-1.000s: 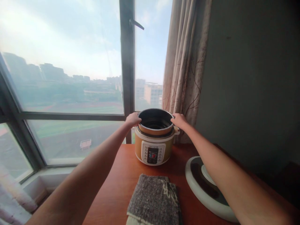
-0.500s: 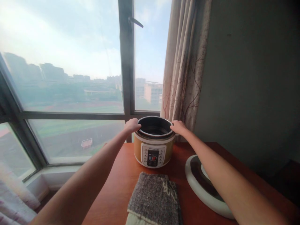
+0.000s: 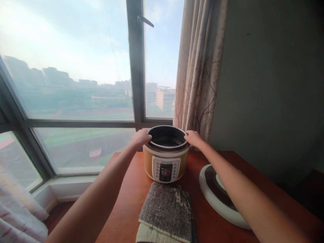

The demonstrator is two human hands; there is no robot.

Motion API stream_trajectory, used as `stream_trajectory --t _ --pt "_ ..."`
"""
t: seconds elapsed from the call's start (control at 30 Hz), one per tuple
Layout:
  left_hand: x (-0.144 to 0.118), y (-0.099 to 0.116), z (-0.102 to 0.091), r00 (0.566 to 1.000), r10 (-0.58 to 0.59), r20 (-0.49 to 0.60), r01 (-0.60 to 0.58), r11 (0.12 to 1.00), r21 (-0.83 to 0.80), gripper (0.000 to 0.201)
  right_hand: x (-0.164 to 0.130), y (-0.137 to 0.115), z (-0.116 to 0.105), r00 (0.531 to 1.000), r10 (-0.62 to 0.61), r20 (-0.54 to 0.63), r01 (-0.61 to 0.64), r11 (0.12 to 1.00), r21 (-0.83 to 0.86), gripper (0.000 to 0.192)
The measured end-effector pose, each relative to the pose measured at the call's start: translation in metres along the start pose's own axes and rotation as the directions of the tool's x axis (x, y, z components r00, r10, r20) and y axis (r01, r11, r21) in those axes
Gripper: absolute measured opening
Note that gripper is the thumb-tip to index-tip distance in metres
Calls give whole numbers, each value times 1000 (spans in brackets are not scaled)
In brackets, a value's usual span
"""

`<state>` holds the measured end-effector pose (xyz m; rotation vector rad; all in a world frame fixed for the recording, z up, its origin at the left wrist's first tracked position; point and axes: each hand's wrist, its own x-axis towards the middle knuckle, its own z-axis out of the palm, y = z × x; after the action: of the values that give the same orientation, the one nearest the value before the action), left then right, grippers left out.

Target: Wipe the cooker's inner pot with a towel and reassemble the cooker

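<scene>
Pot [image 3: 167, 136] dropped into cooker [image 3: 165, 163]; I'm keeping left hand [image 3: 141, 137] and right hand [image 3: 193, 137] clamped on its rim. Rigid metal, probably slick.

Both arms bare, stretched forward and slightly inward, nearly straight at the elbows. Left forearm enters from the lower left, right forearm from the lower right; they converge toward the middle of the view. Left hand [image 3: 141, 137] palm down, fingers curled downward and closed in a grip, knuckles up. Right hand [image 3: 193, 138] level with it, mirrored pose, fingers bent over and gripping. Wrists roughly straight. Hands well apart, at equal height.
</scene>
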<state>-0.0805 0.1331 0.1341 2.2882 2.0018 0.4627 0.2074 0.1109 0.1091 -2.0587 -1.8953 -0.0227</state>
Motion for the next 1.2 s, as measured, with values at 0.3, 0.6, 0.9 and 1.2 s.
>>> stream_trajectory --t 0.3,0.6,0.9,1.2 --pt "-27 2 -5 999 -37 12 37 999 25 30 -25 -5 -10 1000 3 24 -3 1000 6 36" --pt "-48 6 -11 997 -68 25 66 996 54 34 -47 -9 -19 999 6 38 -6 1000 3 38" --pt "-60 6 -12 997 -74 21 73 995 72 33 -53 -10 -21 999 -10 35 10 1000 0 35" --pt "-63 10 -22 996 -63 66 55 991 119 31 -55 -8 -20 999 -42 34 42 999 0 32"
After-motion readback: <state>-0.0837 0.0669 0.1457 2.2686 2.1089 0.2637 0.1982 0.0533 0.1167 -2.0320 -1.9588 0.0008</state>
